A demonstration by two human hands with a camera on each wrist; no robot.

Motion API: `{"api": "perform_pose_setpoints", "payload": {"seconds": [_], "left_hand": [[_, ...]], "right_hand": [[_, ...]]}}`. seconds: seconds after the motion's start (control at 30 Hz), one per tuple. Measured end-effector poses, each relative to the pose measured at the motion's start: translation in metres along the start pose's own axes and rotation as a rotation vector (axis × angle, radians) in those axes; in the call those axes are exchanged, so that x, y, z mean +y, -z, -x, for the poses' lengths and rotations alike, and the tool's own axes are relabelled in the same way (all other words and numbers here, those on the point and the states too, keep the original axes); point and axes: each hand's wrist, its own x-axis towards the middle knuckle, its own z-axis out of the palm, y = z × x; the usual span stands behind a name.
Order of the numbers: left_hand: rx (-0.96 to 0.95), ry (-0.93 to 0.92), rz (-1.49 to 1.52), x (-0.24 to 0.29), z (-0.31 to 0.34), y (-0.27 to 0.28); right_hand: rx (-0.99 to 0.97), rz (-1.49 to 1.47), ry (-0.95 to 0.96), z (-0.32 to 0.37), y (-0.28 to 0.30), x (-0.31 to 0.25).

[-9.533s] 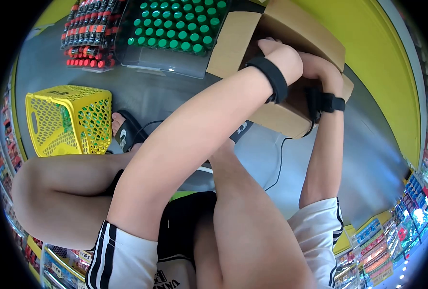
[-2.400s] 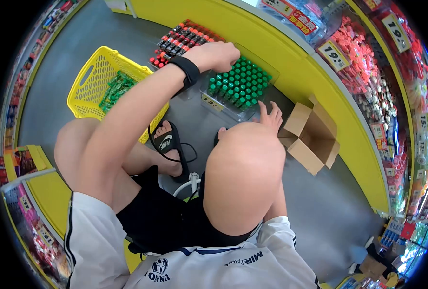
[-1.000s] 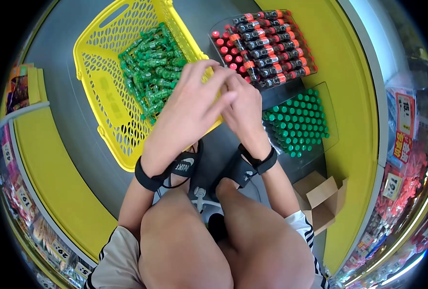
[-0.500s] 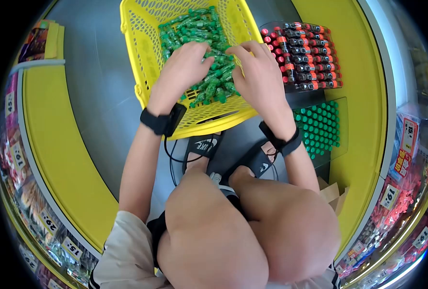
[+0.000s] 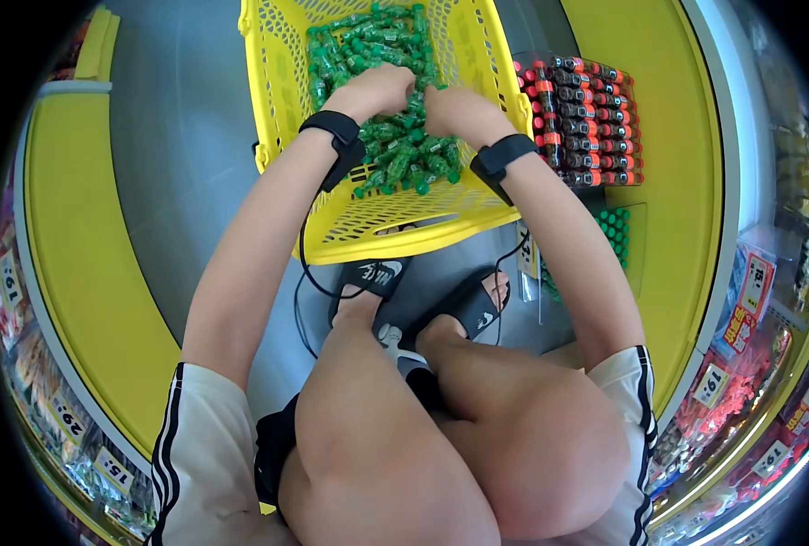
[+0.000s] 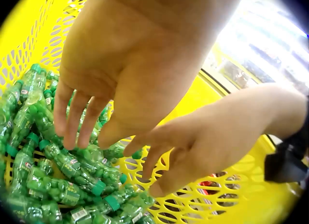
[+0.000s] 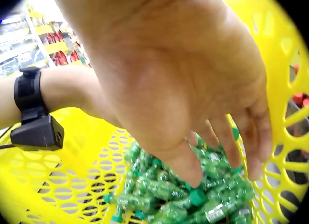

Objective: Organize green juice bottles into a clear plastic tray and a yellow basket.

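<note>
A yellow shopping basket (image 5: 395, 241) with pierced walls holds a heap of small green plastic bottles (image 5: 411, 164). Both hands reach down inside it. My left hand (image 5: 374, 91) hangs over the heap; in the left wrist view its fingers (image 6: 72, 120) point loosely downward with nothing between them. Beside it, toward the basket's right wall, is my right hand (image 5: 463, 114). In the right wrist view its thumb (image 7: 186, 168) and bent fingers are spread over the bottles, thumb tip right at a green cap (image 7: 197, 197). The head view hides most fingertips.
Right of the basket stands a stack of dark bottles with red caps (image 5: 595, 118). Below it are green-capped bottles (image 5: 614, 232), partly behind the right forearm. Sandalled feet (image 5: 372, 278) are just under the basket's near rim. Cables hang from both wrist bands. Yellow-based shelves (image 5: 86, 246) flank both sides.
Earlier the hands were in a cardboard box, then apart by the bottle displays, then together at the basket's edge. The basket now sits straight ahead, and both hands have lowered into it.
</note>
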Motion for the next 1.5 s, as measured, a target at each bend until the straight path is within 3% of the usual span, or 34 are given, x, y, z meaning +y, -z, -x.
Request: {"api": "perform_pose_setpoints", "payload": {"seconds": [0.1,0.17,0.3,0.4,0.5,0.77,0.87,1.07,1.2,1.3,1.37,1.5], "left_hand": [[0.058,-0.053,-0.074,-0.017,-0.01,-0.015],[-0.023,0.051,0.012,-0.013,-0.002,-0.013],[0.013,0.016,0.1,-0.032,-0.012,-0.033],[0.166,-0.066,0.068,-0.034,-0.017,-0.045],[0.158,0.036,0.176,-0.018,-0.017,-0.038],[0.135,0.125,0.01,-0.015,-0.018,-0.038],[0.019,0.187,0.066,0.005,0.002,-0.01],[0.167,0.117,0.061,0.029,0.029,0.015],[0.074,0.088,-0.01,0.041,0.044,0.038],[0.163,-0.012,-0.068,0.036,0.056,0.036],[0.306,-0.121,-0.075,0.026,0.063,0.032],[0.418,-0.225,-0.031,0.02,0.089,0.029]], "right_hand": [[-0.059,0.021,-0.003,-0.013,-0.008,-0.002],[-0.086,-0.008,0.016,-0.015,-0.005,-0.005],[-0.085,-0.046,0.017,-0.029,-0.002,-0.006],[-0.099,-0.038,0.016,-0.029,-0.002,-0.008],[-0.063,-0.027,-0.025,-0.03,-0.01,-0.006],[-0.174,-0.01,0.003,-0.019,-0.006,-0.009],[-0.11,-0.017,0.016,-0.034,-0.014,0.0],[-0.085,-0.362,-0.097,0.001,0.037,0.008],[-0.046,-0.459,-0.179,-0.02,0.026,0.016],[0.044,-0.307,-0.146,-0.022,0.024,0.029],[0.134,-0.38,0.093,0.004,0.035,0.033],[0.208,-0.328,0.201,0.028,0.037,0.034]]}}
